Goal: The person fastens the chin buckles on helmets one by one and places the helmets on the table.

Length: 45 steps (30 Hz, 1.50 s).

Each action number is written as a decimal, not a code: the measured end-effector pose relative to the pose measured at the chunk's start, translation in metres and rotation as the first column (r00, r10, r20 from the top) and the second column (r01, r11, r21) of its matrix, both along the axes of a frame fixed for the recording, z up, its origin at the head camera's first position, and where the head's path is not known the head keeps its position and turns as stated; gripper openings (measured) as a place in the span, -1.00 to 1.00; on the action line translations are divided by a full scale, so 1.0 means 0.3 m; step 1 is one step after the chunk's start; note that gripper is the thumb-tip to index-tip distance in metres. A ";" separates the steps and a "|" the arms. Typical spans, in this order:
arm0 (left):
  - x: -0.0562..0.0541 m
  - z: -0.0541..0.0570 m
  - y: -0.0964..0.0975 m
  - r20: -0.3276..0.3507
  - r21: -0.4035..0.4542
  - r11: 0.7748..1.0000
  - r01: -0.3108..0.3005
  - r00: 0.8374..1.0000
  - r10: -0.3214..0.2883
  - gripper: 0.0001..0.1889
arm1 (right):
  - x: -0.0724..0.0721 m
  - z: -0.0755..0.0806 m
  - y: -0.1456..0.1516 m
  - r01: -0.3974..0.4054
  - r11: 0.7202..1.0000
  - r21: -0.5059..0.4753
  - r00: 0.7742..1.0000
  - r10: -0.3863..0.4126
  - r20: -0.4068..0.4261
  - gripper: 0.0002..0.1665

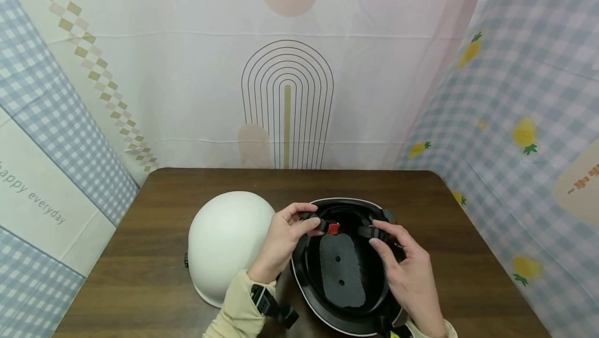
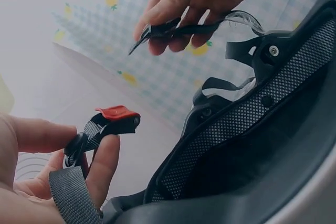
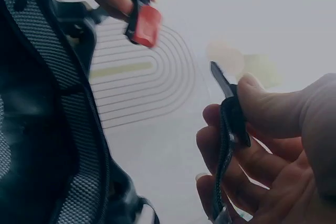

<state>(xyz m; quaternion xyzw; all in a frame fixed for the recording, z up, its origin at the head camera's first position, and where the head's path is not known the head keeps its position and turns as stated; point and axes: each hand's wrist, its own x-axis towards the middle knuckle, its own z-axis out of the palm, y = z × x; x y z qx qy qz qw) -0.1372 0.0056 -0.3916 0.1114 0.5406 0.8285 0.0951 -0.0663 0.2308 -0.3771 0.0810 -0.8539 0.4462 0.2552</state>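
Observation:
A helmet [image 1: 341,270] lies upside down on the table, its black padded inside facing up. Over its opening my left hand [image 1: 285,236] pinches one chin strap end, a black buckle with a red tab [image 2: 118,113], between thumb and fingers. My right hand [image 1: 409,265] pinches the other strap end, a black piece with a thin flat tongue [image 3: 223,80]. A gap separates the two buckle halves. In the left wrist view, the grey webbing [image 2: 73,192] of the strap hangs below my left fingers.
A second helmet, white [image 1: 229,244], sits dome up on the brown table [image 1: 150,275], left of the upturned one. A patterned white cloth [image 1: 196,93] hangs behind the table, and blue checked cloths [image 1: 505,171] flank both sides.

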 end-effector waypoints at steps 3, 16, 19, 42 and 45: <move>0.000 -0.003 -0.001 -0.003 0.002 1.000 0.012 1.000 -0.012 -0.62 | -0.011 -0.004 -0.015 -0.038 0.999 0.032 0.999 0.039 -0.026 -0.51; 0.002 0.000 -0.006 -0.002 0.046 0.998 0.044 0.999 -0.044 -0.67 | -0.044 -0.032 -0.050 -0.073 0.991 0.108 0.996 0.078 -0.047 -0.52; 0.002 0.001 -0.009 0.003 0.033 0.999 0.032 0.999 -0.032 -0.67 | -0.048 -0.033 -0.063 -0.102 0.991 0.088 0.994 0.104 -0.021 -0.54; 0.006 0.002 -0.013 -0.066 0.032 0.990 0.137 0.989 -0.135 -0.68 | -0.058 -0.031 -0.089 -0.114 0.990 0.081 0.993 0.117 -0.029 -0.55; 0.008 0.000 -0.013 -0.058 0.012 0.992 0.124 0.991 -0.124 -0.67 | -0.056 -0.033 -0.090 -0.110 0.990 0.091 0.994 0.112 -0.019 -0.56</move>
